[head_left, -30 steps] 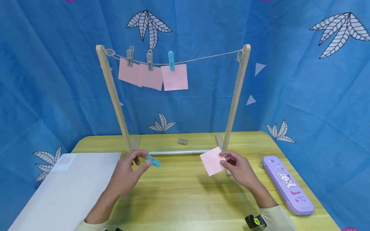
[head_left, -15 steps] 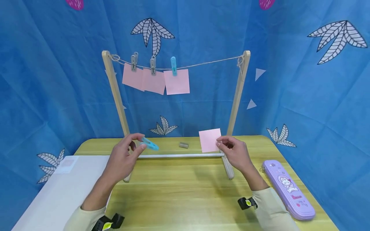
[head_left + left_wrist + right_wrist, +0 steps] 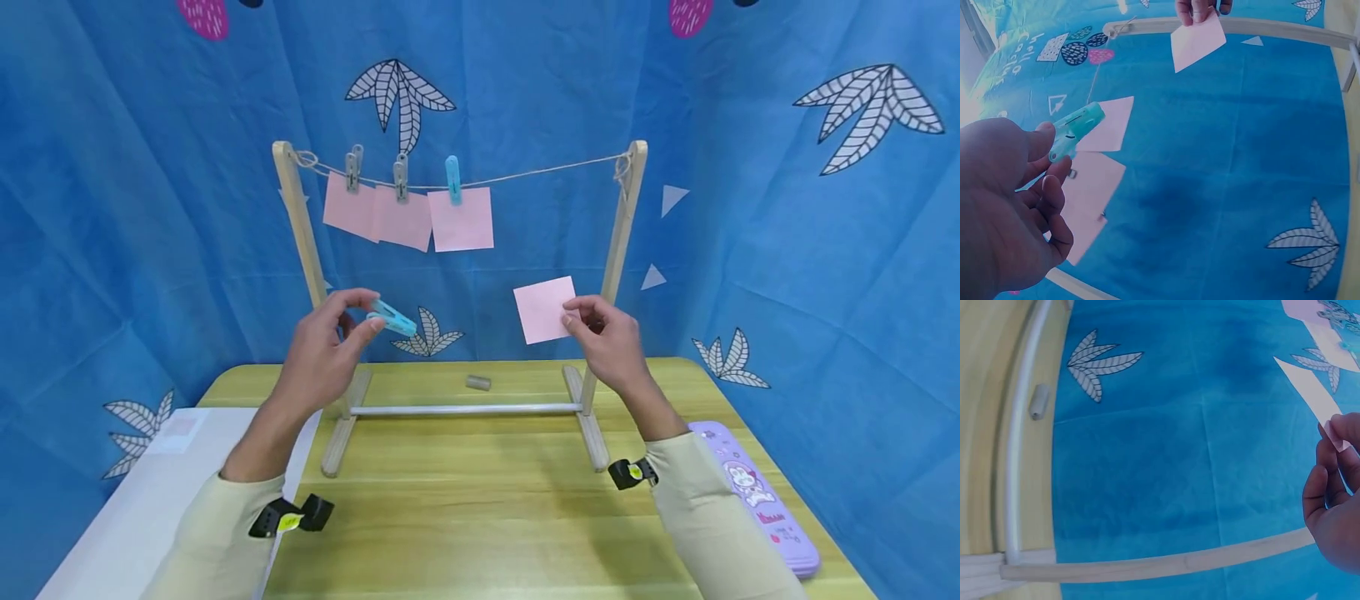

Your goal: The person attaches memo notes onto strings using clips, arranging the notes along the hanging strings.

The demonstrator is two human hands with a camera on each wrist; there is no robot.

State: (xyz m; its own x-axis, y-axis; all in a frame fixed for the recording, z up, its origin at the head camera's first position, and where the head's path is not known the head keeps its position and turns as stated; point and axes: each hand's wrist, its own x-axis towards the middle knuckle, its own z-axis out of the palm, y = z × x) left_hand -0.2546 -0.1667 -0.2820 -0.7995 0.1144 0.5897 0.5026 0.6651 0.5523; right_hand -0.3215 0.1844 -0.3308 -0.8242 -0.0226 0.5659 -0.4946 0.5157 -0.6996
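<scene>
Between thumb and index finger, my left hand [image 3: 321,350] pinches a light blue clothespin [image 3: 393,318], raised above the table near the left post. My right hand [image 3: 609,340] holds a square pink paper [image 3: 544,310] by its right edge, in front of the right post. Above both hands a string [image 3: 540,171] runs between the posts. Three pink papers hang from its left half: two under grey clothespins [image 3: 401,179] and one, the hanging paper [image 3: 462,223], under a blue clothespin [image 3: 453,179]. In the left wrist view the held clothespin [image 3: 1077,130] overlaps the hanging papers.
The wooden frame's posts [image 3: 624,225] stand on feet joined by a white rod [image 3: 465,409]. A small grey cylinder [image 3: 477,382] lies behind the rod. A white board [image 3: 161,492] is at left. At right, a purple pencil case [image 3: 757,500] is partly behind the right sleeve.
Both hands have risen from low over the table toward the string, carrying the blue clothespin and the pink paper. The head view has tilted slightly upward.
</scene>
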